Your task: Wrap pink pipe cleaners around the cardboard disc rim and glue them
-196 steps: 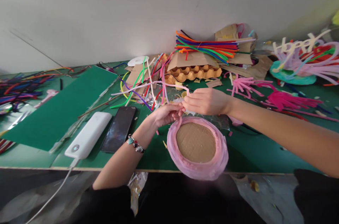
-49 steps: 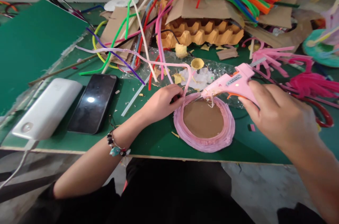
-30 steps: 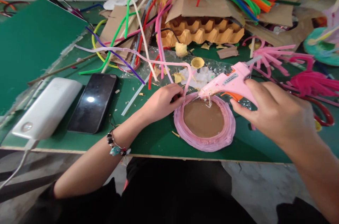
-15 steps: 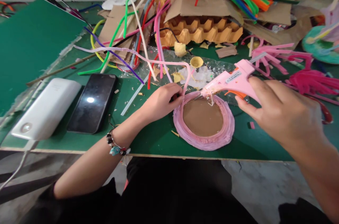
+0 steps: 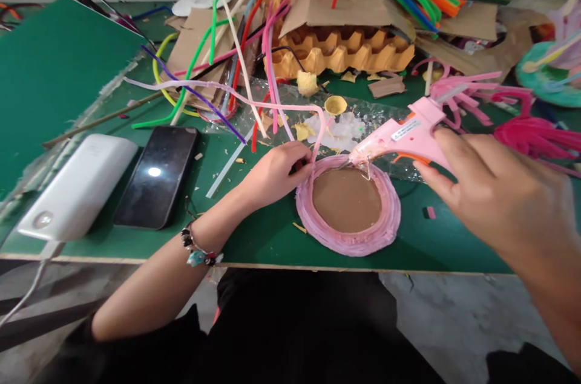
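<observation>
Along the pink ring (image 5: pixel 350 244), the glue gun (image 5: pixel 402 133) got nudged slightly rightward, gripped by the right hand (image 5: pixel 492 181); pink strip (image 5: pixel 322 124) pinched by the left hand (image 5: pixel 279 171); gluing's probably being moved along.

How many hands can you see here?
2: the left hand holding a pale pink strip at the pink ring, and the right hand gripping the pink glue gun.

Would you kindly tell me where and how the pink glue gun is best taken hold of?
I would grip the pink glue gun by its handle, coming from the right, as the right hand does. The handle slants down and rightward, with the orange trigger beside it, while the metal nozzle points left toward the pink ring. That tip may be hot.
</observation>
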`<state>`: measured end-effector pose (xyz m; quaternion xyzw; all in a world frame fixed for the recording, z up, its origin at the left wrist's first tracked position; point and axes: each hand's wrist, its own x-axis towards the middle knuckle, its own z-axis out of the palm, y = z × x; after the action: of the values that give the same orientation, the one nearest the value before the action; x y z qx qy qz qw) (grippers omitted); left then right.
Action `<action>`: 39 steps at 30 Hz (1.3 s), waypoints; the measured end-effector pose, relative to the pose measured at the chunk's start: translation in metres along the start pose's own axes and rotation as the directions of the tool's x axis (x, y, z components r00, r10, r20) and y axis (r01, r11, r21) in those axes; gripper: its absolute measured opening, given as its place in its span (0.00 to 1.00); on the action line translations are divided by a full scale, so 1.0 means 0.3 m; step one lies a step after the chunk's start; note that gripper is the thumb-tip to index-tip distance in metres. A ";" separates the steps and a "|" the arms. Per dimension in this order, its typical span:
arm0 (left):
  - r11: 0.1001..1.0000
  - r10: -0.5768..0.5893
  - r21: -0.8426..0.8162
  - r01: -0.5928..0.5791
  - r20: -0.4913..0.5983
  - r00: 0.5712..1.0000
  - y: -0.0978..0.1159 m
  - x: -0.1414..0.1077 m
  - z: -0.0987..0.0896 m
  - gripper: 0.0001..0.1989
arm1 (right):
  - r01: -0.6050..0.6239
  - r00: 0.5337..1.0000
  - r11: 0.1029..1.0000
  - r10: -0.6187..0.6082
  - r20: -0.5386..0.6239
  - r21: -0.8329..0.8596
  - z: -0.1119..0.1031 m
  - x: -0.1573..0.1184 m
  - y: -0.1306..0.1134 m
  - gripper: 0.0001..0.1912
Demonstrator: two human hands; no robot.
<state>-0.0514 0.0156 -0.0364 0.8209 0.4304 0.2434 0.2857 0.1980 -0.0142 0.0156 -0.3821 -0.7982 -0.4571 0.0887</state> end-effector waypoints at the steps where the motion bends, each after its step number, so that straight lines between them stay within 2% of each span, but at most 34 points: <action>1: 1.000 0.001 0.001 -0.001 0.001 1.000 0.000 0.000 0.000 0.05 | 0.004 1.000 1.000 -0.004 0.010 0.003 0.000 -0.001 0.001 0.13; 12: 1.000 -0.001 0.005 0.001 0.009 1.000 -0.001 0.001 0.000 0.04 | 0.014 1.000 0.998 -0.015 -0.018 -0.060 -0.018 0.006 0.012 0.13; 21: 1.000 -0.011 0.016 0.011 0.015 1.000 0.001 -0.001 0.000 0.05 | -0.004 1.000 0.999 0.004 -0.009 -0.040 -0.016 -0.010 0.023 0.13; 35: 0.999 -0.024 0.031 0.024 0.004 1.000 0.003 0.001 0.001 0.06 | 0.042 0.998 0.995 -0.038 0.045 -0.095 -0.044 -0.011 0.043 0.10; 39: 1.000 -0.017 0.025 0.017 0.000 1.000 0.004 0.000 0.002 0.06 | 0.059 0.998 0.992 -0.057 0.022 -0.109 -0.046 -0.005 0.048 0.09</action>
<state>-0.0504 0.0148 -0.0361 0.8209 0.4401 0.2353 0.2774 0.2062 -0.0219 0.0322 -0.3673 -0.7834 -0.4992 0.0469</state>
